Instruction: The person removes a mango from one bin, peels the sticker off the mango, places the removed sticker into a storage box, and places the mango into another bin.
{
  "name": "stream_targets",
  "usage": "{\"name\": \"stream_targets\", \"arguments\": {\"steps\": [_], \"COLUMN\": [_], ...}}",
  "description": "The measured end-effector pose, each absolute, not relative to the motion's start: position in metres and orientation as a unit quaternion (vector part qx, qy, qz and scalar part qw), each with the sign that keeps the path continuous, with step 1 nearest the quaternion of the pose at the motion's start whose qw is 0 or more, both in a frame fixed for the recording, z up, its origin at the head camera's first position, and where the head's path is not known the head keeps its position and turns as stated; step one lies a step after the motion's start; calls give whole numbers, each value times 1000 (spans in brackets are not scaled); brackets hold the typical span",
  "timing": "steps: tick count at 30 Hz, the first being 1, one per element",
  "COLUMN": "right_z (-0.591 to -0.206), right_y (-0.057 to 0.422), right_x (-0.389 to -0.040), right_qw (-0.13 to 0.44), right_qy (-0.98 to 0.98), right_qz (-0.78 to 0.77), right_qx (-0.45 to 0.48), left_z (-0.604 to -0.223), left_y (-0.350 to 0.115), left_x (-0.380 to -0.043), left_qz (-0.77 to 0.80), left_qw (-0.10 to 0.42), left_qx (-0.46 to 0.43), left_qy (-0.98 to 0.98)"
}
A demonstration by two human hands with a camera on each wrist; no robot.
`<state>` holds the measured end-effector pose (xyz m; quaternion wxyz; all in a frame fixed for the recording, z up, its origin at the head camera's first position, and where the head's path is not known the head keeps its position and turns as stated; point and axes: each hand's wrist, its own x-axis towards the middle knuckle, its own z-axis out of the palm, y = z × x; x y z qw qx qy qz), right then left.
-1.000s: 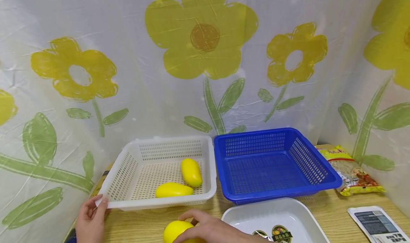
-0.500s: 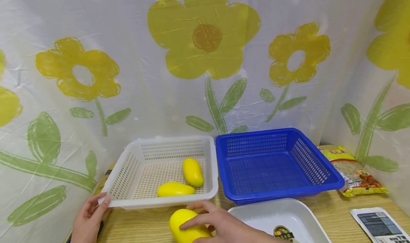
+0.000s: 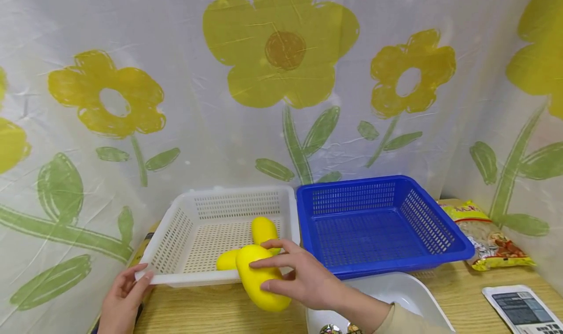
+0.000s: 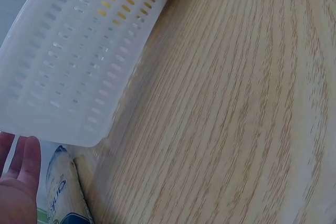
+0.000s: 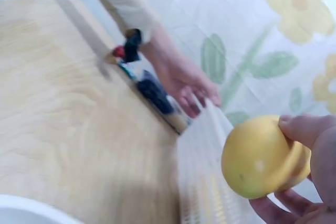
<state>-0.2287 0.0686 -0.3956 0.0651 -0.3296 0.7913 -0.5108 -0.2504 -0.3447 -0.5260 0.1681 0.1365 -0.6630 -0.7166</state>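
A yellow mango point(image 3: 259, 280) is gripped between the thumb and fingers of my right hand point(image 3: 299, 275), held up over the near rim of the white basket. The right wrist view shows the same mango point(image 5: 260, 156) close up. Two more mangoes lie inside the white basket point(image 3: 193, 278); the nearer mango point(image 3: 227, 260) and the farther mango point(image 3: 264, 230) are partly hidden by the held one. At the basket's near left corner, my left hand point(image 3: 124, 295) pinches the rim with thumb and fingers. The left wrist view shows its fingers under that corner.
Right of the white basket stands a blue basket point(image 3: 387, 266). In front of it is a white tray point(image 3: 422, 295) holding small labelled packets. A yellow food bag point(image 3: 488, 236) and a flat white packet point(image 3: 521, 309) lie at the right. Another bag point(image 4: 65, 187) lies beside the left hand.
My right hand has lifted the mango from the near table area up and forward to the white basket's near rim. The left hand keeps its hold on the corner.
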Motion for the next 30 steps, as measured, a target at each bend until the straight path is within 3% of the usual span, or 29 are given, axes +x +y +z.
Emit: {"name": "stream_targets", "arguments": {"steps": [8, 17, 30], "right_z": [-390, -370, -385], "right_y": [64, 62, 38], "right_x": [-270, -319, -355], "right_qw": [21, -3, 66], "right_qy": [833, 858, 866], "right_qz": [-486, -460, -455], "right_qx": [-264, -231, -199], "left_z": [-494, -492, -491], "left_y": [-321, -321, -319], "left_x": [-235, -233, -234], "left_qz": [-712, -719, -711], "left_qw": [154, 148, 150], "left_qx": [157, 151, 164], "left_qy": [-667, -662, -667]}}
